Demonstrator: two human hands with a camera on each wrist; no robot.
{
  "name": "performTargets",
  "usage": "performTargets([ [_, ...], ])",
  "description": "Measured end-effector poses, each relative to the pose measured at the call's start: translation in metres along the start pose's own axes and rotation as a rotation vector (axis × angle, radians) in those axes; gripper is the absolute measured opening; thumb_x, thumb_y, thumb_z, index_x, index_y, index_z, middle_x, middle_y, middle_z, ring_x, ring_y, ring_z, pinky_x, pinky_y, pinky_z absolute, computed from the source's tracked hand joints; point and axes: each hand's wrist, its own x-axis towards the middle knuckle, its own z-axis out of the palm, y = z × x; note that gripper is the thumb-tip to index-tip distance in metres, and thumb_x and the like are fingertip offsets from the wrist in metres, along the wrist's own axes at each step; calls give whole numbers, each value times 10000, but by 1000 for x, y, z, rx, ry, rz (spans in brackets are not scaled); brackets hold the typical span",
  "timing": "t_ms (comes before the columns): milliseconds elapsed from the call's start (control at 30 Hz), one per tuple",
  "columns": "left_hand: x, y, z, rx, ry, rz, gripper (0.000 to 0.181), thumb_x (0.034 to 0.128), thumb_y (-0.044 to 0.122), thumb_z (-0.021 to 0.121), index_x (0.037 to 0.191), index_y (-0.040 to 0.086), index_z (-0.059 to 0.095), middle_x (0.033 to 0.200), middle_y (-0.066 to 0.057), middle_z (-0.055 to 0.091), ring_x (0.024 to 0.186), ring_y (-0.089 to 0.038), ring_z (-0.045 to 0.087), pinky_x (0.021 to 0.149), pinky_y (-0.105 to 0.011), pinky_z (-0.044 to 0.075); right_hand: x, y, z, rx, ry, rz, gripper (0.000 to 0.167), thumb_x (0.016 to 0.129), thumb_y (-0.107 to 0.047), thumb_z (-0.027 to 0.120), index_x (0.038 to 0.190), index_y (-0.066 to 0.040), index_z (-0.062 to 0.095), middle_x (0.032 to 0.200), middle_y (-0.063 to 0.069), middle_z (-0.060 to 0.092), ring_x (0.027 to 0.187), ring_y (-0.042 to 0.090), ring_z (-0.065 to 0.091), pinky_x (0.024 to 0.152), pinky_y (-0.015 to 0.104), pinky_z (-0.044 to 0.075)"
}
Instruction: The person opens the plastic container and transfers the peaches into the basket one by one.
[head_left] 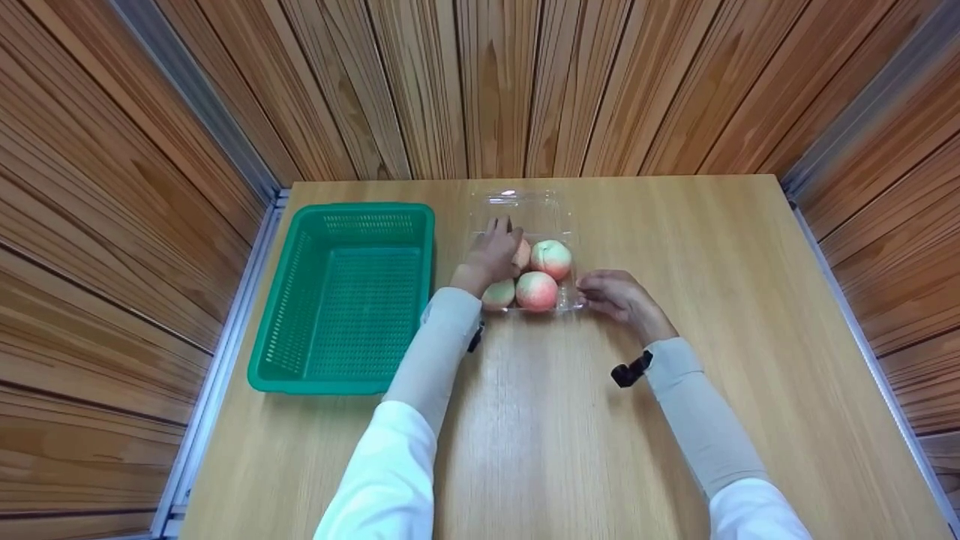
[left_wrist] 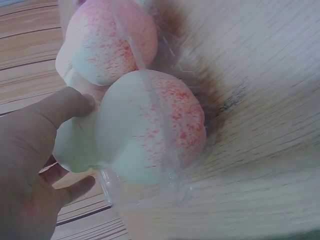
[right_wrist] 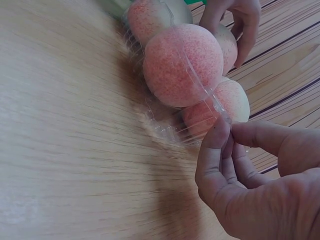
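Note:
Several pink-and-pale-green peaches sit in a clear plastic clamshell box [head_left: 525,210] in the head view, its lid lying open toward the back wall. My left hand [head_left: 495,253] reaches over the box and grips the back left peach [head_left: 522,255], thumb on one side and fingers on the other; this peach [left_wrist: 75,142] partly shows in the left wrist view. At the box's right side, my right hand [head_left: 619,296] pinches the thin plastic rim between thumb and fingertips. Nearby are the front right peach [head_left: 536,291], back right peach [head_left: 551,259] and front left peach [head_left: 499,295].
A green plastic basket [head_left: 259,367] with perforated walls stands left of the box, with nothing inside. Both rest on a light wooden table [head_left: 555,450]. Wood-panelled walls [head_left: 495,90] enclose the back and sides, with metal framing [head_left: 217,360] along the left edge.

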Motion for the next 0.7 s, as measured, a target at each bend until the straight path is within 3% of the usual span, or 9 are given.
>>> performTargets([
  [133,-1,-1,-1,-32,-6,-13,671,981,268,771,1553,49,497,1540,-198,434,1376,-309,503,1166,-415,508,0,0,0,19,-5,3,200,1057,-116,640,1245,-61,604,1125,84,707,993,169,709,867,252,630],
  [367,0,-3,-2,-102,-46,-37,769,987,281,767,1604,52,369,1609,-228,407,1481,-356,466,1206,-452,467,4,3,1,13,-30,-71,131,1050,-68,627,1165,-9,605,927,42,742,841,129,705,753,223,614],
  [500,1,-4,-3,-105,-59,-41,813,989,321,764,1634,81,332,1628,-191,444,1534,-348,411,1265,-475,390,3,3,1,15,-23,-62,136,1049,-73,626,1175,-24,612,957,45,740,873,136,709,767,224,616],
  [700,1,-5,-8,-122,-50,-39,804,978,348,767,1620,98,352,1640,-189,410,1519,-360,412,1261,-506,390,2,3,0,7,-28,-48,205,1051,-89,629,1237,-8,601,996,60,739,887,142,705,817,238,625],
])
